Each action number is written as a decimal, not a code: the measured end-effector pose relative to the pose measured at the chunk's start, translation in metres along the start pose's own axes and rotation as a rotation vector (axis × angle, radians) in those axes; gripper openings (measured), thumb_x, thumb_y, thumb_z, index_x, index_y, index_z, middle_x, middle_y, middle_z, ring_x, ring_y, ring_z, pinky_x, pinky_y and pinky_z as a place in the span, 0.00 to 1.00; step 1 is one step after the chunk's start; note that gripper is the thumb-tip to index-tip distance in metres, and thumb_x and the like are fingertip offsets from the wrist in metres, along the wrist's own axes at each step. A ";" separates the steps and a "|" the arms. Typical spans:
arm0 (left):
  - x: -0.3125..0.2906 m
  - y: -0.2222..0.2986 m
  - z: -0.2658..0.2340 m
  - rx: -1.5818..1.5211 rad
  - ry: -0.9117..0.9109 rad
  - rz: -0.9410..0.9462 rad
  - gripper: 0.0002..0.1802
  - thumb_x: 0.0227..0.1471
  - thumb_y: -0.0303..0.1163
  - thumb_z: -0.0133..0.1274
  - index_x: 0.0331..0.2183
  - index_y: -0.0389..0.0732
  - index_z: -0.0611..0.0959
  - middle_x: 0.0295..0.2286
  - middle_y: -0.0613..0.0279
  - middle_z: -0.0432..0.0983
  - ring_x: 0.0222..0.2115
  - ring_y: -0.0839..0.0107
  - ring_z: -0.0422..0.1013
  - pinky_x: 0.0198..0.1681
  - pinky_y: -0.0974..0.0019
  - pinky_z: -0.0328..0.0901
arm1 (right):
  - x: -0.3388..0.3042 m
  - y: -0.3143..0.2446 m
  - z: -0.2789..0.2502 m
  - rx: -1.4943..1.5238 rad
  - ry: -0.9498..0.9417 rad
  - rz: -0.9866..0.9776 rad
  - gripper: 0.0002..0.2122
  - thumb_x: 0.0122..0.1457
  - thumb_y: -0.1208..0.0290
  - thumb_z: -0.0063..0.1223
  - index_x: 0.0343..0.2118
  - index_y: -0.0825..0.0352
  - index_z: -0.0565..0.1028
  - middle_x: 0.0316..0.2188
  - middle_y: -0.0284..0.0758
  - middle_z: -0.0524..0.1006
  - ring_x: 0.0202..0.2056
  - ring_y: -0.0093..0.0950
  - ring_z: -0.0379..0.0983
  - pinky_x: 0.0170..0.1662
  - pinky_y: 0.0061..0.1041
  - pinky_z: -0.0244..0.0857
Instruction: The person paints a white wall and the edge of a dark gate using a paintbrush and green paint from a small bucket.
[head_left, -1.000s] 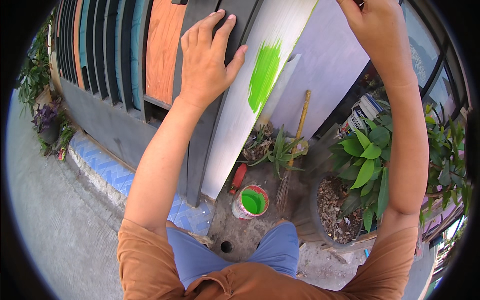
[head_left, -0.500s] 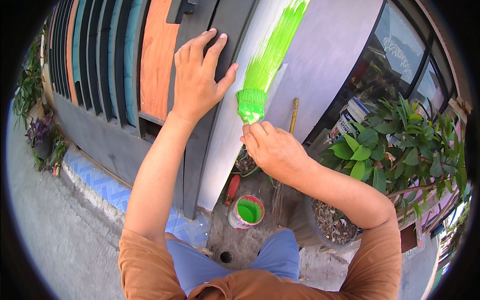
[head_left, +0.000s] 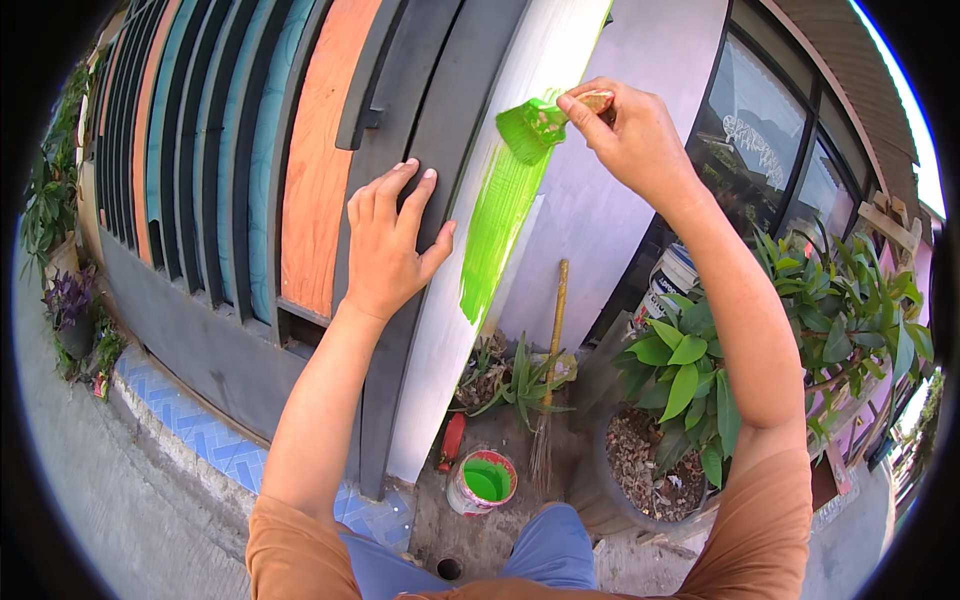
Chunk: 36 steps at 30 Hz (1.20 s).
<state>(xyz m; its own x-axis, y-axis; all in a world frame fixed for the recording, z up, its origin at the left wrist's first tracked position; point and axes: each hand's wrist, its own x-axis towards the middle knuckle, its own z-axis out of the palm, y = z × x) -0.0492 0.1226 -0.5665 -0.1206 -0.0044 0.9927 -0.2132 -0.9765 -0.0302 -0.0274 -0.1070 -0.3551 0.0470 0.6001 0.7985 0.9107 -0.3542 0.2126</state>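
Gate (head_left: 235, 365): standing dark beside a green-streaked white post (head_left: 447, 325).
Left hand (head_left: 385, 242): spreading fingers against the gate, arm extending.
Right hand (head_left: 640, 140): clamping the paintbrush (head_left: 533, 130), elbow bending.
Paintbrush: jutting left from that hand, over the post.

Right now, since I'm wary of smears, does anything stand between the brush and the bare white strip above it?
Nothing visible. The right hand holds the brush over the white strip; the left hand is lower in view, against the dark frame.
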 end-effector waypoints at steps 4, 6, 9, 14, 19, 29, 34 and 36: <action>-0.001 -0.001 0.001 -0.020 -0.006 0.003 0.36 0.46 0.34 0.66 0.58 0.41 0.75 0.57 0.54 0.68 0.56 0.56 0.64 0.58 0.51 0.57 | 0.055 0.000 -0.039 -0.238 0.058 -0.018 0.13 0.66 0.65 0.55 0.35 0.73 0.79 0.25 0.42 0.79 0.26 0.34 0.77 0.32 0.33 0.70; -0.001 -0.003 0.002 -0.022 -0.013 0.004 0.36 0.45 0.34 0.66 0.57 0.41 0.75 0.57 0.54 0.68 0.56 0.56 0.64 0.58 0.51 0.57 | 0.079 -0.002 -0.054 -0.257 0.210 -0.020 0.09 0.62 0.70 0.58 0.32 0.72 0.79 0.26 0.45 0.79 0.31 0.44 0.77 0.36 0.37 0.70; -0.001 -0.005 0.003 -0.032 0.002 0.012 0.36 0.45 0.35 0.66 0.57 0.41 0.76 0.57 0.54 0.67 0.56 0.56 0.64 0.58 0.52 0.57 | 0.113 0.001 -0.075 -0.242 0.214 -0.128 0.09 0.62 0.69 0.58 0.31 0.72 0.80 0.27 0.45 0.78 0.35 0.47 0.77 0.39 0.39 0.70; 0.000 -0.004 0.003 -0.041 0.007 0.008 0.35 0.46 0.36 0.66 0.57 0.41 0.76 0.57 0.54 0.68 0.56 0.55 0.64 0.57 0.51 0.57 | 0.146 0.033 -0.076 -0.590 0.343 -0.490 0.09 0.63 0.70 0.56 0.35 0.72 0.79 0.33 0.47 0.79 0.36 0.48 0.77 0.40 0.41 0.70; -0.001 -0.006 0.005 -0.046 0.006 0.020 0.35 0.46 0.37 0.66 0.57 0.41 0.76 0.56 0.54 0.68 0.55 0.55 0.65 0.57 0.52 0.58 | 0.100 0.040 -0.018 -0.637 0.295 -0.534 0.10 0.66 0.68 0.53 0.42 0.70 0.77 0.35 0.44 0.77 0.35 0.40 0.77 0.37 0.39 0.70; -0.001 -0.007 0.005 -0.044 0.016 0.023 0.36 0.45 0.36 0.66 0.57 0.42 0.76 0.56 0.54 0.68 0.54 0.55 0.65 0.56 0.52 0.58 | -0.045 -0.034 0.045 -0.666 -0.093 -0.397 0.11 0.63 0.69 0.56 0.44 0.70 0.77 0.32 0.36 0.73 0.34 0.33 0.76 0.35 0.32 0.74; -0.003 -0.009 0.006 -0.047 0.033 0.025 0.35 0.45 0.36 0.66 0.56 0.42 0.77 0.56 0.55 0.68 0.53 0.55 0.66 0.56 0.52 0.58 | 0.023 -0.016 -0.014 -0.664 0.217 -0.482 0.10 0.65 0.67 0.56 0.43 0.67 0.78 0.33 0.40 0.75 0.29 0.44 0.77 0.32 0.39 0.72; -0.004 -0.010 0.007 -0.050 0.033 0.017 0.35 0.45 0.36 0.66 0.56 0.42 0.77 0.56 0.55 0.68 0.53 0.55 0.66 0.56 0.52 0.58 | 0.060 -0.024 -0.033 -0.663 0.258 -0.316 0.08 0.65 0.70 0.50 0.38 0.70 0.75 0.35 0.48 0.75 0.38 0.50 0.75 0.41 0.46 0.69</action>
<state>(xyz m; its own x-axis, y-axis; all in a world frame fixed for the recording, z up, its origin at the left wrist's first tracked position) -0.0402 0.1311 -0.5693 -0.1559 -0.0129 0.9877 -0.2590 -0.9644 -0.0535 -0.0599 -0.0860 -0.2939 -0.3455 0.5867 0.7324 0.4257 -0.5975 0.6795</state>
